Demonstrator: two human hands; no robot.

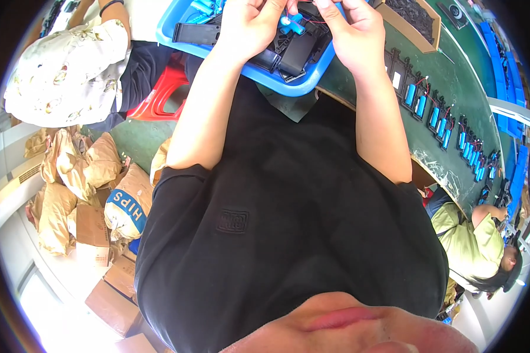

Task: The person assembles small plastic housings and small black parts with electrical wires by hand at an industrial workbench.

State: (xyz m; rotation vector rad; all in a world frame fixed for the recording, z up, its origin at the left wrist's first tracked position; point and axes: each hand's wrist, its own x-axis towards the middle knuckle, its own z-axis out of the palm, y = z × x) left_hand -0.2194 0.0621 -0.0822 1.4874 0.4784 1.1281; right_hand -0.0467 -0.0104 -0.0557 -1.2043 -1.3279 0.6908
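Both my hands are raised over a blue plastic tray [300, 88], their fingertips partly cut off by the top edge of the picture. My left hand [250, 26] is closed in a pinch, and what it grips is hidden. Just below its fingertips are small blue battery cells [292, 24]. Thin red wire [315, 22] runs from the cells toward my right hand [356, 32], whose thumb and fingers pinch together on the wire. Black plastic cases [297, 54] lie in the tray under my hands, and more blue cells [203, 7] sit at its left.
On the green table [341, 82] to the right, black holders with blue cells [421, 106] stand in a row. A cardboard box [433, 29] holds black parts. Co-workers sit at left [70, 76] and far right [471, 241]. A red stool [159, 97], sacks and cartons [109, 306] are at left.
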